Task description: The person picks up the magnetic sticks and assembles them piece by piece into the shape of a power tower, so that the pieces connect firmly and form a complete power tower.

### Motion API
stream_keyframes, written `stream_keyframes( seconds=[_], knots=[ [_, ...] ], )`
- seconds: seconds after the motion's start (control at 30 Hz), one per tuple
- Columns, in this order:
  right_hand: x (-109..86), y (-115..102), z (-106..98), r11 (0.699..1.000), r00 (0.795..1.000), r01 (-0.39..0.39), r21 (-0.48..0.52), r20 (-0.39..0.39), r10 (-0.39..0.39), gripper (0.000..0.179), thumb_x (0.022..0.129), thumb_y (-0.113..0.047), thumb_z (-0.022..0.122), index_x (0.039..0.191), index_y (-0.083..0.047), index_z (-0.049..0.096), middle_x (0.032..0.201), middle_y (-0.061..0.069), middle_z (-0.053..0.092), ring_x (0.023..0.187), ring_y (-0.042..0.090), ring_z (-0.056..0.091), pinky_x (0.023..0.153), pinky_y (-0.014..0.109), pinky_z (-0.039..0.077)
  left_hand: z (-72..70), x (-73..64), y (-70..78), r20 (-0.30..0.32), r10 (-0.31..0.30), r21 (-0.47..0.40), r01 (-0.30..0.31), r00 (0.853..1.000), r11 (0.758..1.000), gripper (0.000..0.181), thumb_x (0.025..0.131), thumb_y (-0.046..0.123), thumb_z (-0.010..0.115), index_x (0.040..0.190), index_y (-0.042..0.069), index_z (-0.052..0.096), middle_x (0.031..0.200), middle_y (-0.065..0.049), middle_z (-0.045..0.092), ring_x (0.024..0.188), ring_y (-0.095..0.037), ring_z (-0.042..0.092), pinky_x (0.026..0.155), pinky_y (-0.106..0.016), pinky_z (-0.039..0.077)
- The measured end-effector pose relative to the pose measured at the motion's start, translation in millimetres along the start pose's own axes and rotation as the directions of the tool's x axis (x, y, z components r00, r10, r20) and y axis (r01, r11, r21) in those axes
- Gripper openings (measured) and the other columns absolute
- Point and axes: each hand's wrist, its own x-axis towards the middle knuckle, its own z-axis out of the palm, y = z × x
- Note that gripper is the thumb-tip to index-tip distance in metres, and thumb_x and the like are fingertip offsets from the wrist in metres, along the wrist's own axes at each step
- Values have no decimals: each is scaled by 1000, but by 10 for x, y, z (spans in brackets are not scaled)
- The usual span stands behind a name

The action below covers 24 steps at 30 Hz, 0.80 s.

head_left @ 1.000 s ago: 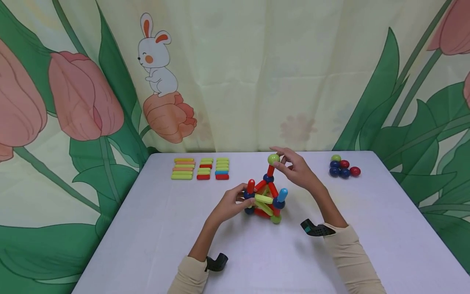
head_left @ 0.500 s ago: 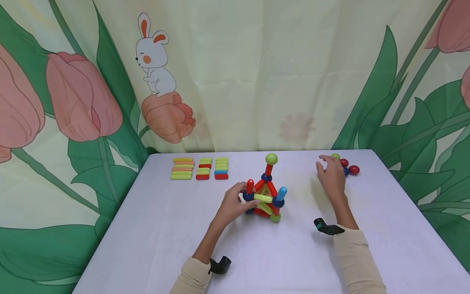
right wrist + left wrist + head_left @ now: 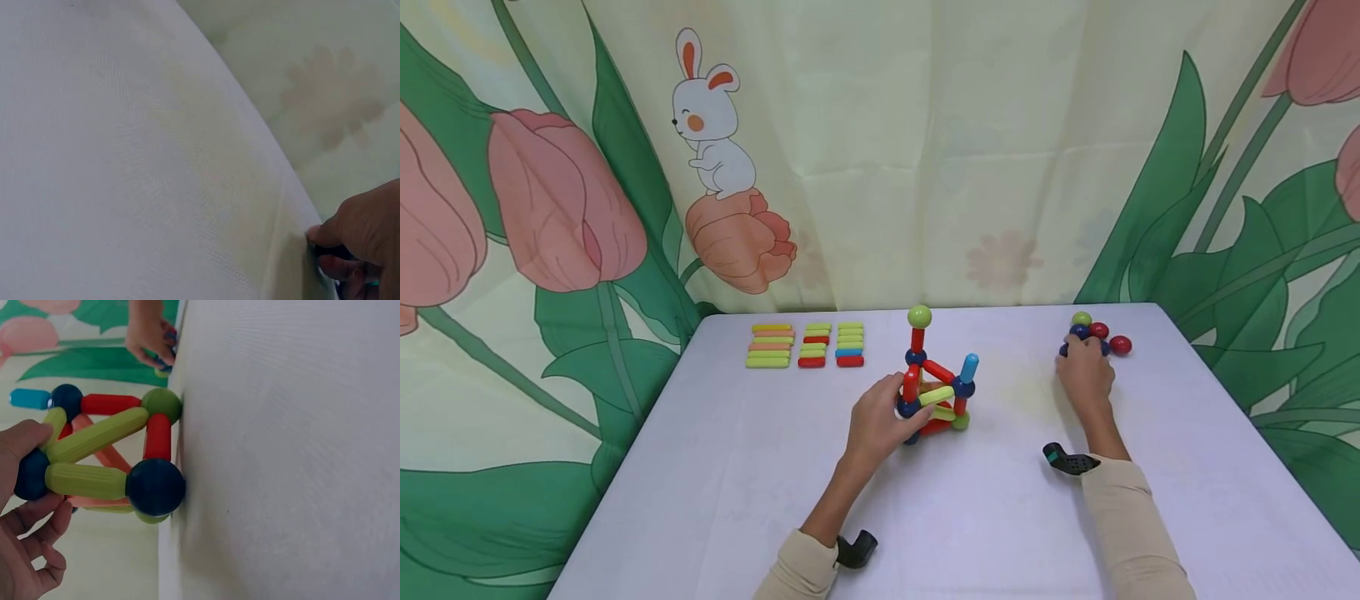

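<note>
A frame of magnetic rods and balls [image 3: 937,395] stands on the table, built of red, yellow-green and orange rods with blue and green balls. From its top corner a red rod rises with a green ball [image 3: 919,317] on it; a light blue rod [image 3: 970,368] points up at the right. My left hand [image 3: 880,421] grips the frame by a dark blue ball [image 3: 31,474] at its near left corner, thumb and fingers around it. Over at the loose balls, my right hand [image 3: 1086,377] pinches a dark blue ball [image 3: 334,251], partly hidden by the fingers.
Loose balls lie beside the right hand, among them a green ball [image 3: 1081,319] and a red ball [image 3: 1121,345]. Three stacks of rods lie at the back left, including yellow-green rods [image 3: 767,362] and a red rod [image 3: 850,362]. A printed curtain [image 3: 880,167] hangs behind the table.
My right hand has left the green ball on top and moved right to the loose balls, where it has pinched a blue one. My left hand has turned the frame, its top shifting left.
</note>
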Motion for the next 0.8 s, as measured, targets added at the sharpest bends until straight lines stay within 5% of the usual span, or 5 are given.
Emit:
stream_keyframes(
  seconds=[0.13,0.3,0.57,0.67,0.8],
  knots=[
    [-38,-25,16,993,999,31,113,35,-35,46,94,-17,63,131,6,48,126,37,50,116,54,52,91,65,47,-21,-3,7,10,2,5,-2,1000,1000,39,82,47,75,97,16,59,73,6,56,62,-6,47,51,-15,38],
    [-119,-195,-149,938,989,83,338,84,-118,48,96,-20,63,131,5,44,131,33,50,117,47,51,99,60,45,-121,39,-57,189,20,-191,17,982,981,38,84,48,74,97,16,58,67,5,51,61,-7,48,49,-18,39],
    [-325,-600,-514,812,935,316,490,-16,-354,49,93,-32,67,134,-9,53,125,20,58,104,34,61,75,29,57,-228,83,-203,445,237,-463,-5,863,886,36,92,25,69,124,11,61,98,-1,67,88,-7,61,75,-21,53],
    [-405,-716,-604,737,913,369,566,-69,-403,49,91,-31,69,132,-9,54,118,17,62,97,21,61,71,15,52,-195,86,-205,391,189,-548,62,901,834,25,94,22,66,116,11,63,97,-5,68,85,-10,63,76,-22,54],
    [-501,-826,-685,636,880,424,645,-127,-457,43,90,-21,71,129,-9,57,114,14,63,88,7,59,71,11,52,-99,114,-201,173,-68,-600,160,983,784,22,93,29,67,106,11,61,93,-10,63,85,-15,59,73,-23,52]
  ],
)
